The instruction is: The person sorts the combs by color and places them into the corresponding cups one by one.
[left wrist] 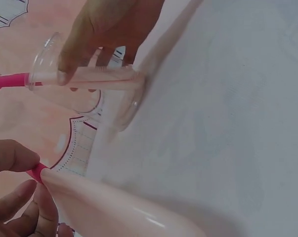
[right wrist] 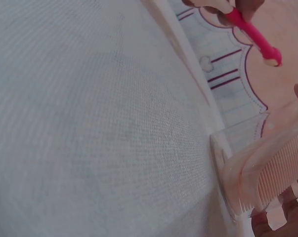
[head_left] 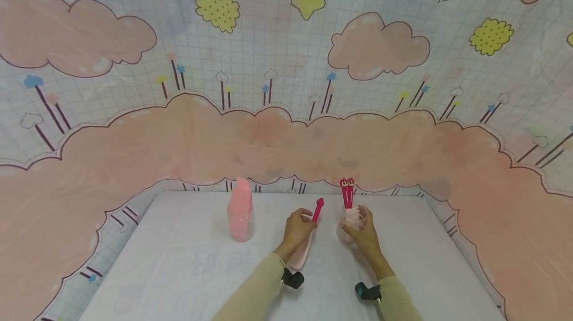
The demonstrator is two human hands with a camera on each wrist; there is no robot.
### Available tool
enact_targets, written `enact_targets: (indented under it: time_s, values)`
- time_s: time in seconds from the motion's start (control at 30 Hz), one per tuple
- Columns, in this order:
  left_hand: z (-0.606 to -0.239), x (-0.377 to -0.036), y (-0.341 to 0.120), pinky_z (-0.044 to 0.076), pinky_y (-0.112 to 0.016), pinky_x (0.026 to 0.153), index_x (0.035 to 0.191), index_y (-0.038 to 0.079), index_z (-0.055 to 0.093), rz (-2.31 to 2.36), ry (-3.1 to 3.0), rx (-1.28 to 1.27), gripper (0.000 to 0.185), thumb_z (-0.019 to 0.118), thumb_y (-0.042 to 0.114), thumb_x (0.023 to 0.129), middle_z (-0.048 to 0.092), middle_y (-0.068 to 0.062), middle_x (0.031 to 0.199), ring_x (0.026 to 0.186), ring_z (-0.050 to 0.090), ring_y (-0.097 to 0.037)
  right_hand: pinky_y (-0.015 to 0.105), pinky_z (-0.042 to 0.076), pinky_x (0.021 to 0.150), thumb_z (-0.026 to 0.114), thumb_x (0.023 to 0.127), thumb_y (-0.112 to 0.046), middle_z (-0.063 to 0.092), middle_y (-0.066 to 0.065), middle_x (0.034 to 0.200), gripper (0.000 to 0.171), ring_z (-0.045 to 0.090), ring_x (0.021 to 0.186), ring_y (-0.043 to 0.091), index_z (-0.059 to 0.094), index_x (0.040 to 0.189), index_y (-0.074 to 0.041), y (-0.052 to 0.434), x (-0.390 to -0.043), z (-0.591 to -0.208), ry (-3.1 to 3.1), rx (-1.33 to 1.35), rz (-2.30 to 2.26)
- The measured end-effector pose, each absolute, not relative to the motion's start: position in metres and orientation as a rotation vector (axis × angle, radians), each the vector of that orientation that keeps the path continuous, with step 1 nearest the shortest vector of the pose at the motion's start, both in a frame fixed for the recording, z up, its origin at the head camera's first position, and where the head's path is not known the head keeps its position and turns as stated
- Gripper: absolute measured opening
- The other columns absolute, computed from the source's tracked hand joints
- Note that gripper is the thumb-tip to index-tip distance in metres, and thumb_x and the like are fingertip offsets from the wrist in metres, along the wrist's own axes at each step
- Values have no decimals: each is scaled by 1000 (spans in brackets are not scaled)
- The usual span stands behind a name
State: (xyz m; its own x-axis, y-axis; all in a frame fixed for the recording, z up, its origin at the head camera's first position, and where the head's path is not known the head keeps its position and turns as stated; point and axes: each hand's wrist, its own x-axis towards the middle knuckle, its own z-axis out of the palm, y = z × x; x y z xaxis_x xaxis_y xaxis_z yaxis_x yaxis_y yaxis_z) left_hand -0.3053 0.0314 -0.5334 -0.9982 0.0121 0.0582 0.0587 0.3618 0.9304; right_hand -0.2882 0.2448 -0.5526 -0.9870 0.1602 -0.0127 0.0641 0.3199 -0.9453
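My left hand [head_left: 299,227] pinches a comb [left wrist: 114,202] between thumb and fingers at its hot-pink handle. The comb's smooth pale-pink body slants down toward the table, while the handle's shaped tip points away from me. To the right, my right hand [head_left: 366,234] grips a clear plastic cup [left wrist: 55,101] around its side. Pale-pink combs [right wrist: 257,170] stand inside that cup, with teeth showing in the right wrist view. Two hot-pink handles [head_left: 347,196] with small decorated heads stick up above the rim.
Left of my hands, another clear cup [head_left: 250,229] holds a tall flat pink object [head_left: 240,209]. All stand on a white-covered table [head_left: 179,261]. Behind the table's far edge hangs a backdrop [head_left: 268,147] printed with clouds and stars.
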Motion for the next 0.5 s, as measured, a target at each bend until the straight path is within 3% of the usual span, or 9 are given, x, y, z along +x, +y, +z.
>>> enact_targets:
  time_s: [0.3,0.5]
  values:
    - [-522,-300,28,47,-21,58,103,1,71,-1716,-2493,-145,22,69,5,81,70,-7,81,68,58,-8,62,22,118,74,86,-30,21,12,162,89,23,147,39,17,153,-22,246,-290,-555,-2502,-232,1755]
    - [-514,-297,24,51,-23,65,106,0,69,-1732,-2463,-154,21,67,5,86,69,-9,87,76,62,-13,62,22,118,74,87,-29,22,13,161,88,24,146,39,17,153,-22,245,-290,-556,-2496,-221,1746]
